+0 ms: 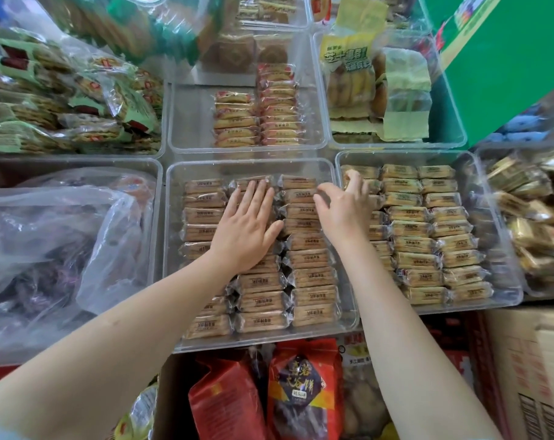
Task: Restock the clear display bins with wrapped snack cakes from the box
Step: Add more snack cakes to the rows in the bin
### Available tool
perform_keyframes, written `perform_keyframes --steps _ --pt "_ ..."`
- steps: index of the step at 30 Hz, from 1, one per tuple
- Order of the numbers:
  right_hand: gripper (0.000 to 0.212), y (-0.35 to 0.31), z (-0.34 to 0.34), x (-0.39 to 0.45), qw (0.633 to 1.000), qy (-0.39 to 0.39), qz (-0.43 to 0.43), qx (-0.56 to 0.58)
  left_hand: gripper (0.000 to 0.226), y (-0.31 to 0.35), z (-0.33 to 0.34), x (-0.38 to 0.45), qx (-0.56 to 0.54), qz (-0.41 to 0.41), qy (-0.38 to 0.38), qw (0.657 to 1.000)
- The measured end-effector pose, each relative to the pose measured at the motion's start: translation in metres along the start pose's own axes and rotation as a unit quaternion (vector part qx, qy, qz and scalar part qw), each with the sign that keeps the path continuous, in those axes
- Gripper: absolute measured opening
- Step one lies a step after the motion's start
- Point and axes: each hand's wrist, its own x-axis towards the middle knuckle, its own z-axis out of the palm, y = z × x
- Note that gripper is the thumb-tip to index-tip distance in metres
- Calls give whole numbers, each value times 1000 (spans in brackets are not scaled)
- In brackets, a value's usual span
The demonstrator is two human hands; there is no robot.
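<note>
A clear display bin [174, 249] in the middle holds three columns of wrapped brown snack cakes [313, 293]. My left hand [247, 230] lies flat with straight fingers on the middle column. My right hand [342, 204] hovers over the bin's far right corner, fingers bent down onto the top cakes of the right column; I cannot tell if it pinches one. A second clear bin [504, 249] to the right holds rows of similar wrapped cakes [418, 258].
A half-filled clear bin [187, 122] of red-marked cakes sits behind. Bagged snacks [60, 236] fill the left bin. A green carton [504, 65] stands far right, a brown cardboard box [529, 369] at bottom right, red snack bags [301, 392] below.
</note>
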Motion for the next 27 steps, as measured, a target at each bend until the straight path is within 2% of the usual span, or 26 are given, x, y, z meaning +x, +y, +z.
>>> perform_keyframes --steps 3,6,9,12,16,21,27 --pt "27 -2 2 10 1000 -11 2 -9 79 -1 1 0 -6 -3 4 1000" --pt "25 -5 3 21 999 19 -21 -29 80 1 -2 0 -15 0 18 1000" --pt "23 -10 5 29 997 22 -37 -72 77 9 -9 3 -4 38 35 999" --pt "22 -11 8 29 995 17 -35 -91 73 21 -15 14 20 78 9 997" --pt "15 -9 10 27 994 49 -34 -92 80 25 -19 22 30 43 -33 998" --pt "12 -6 10 24 994 84 -25 -61 82 25 -22 26 61 24 -29 997" --pt "18 -8 10 30 997 24 -10 -68 78 24 -22 20 57 24 -16 998"
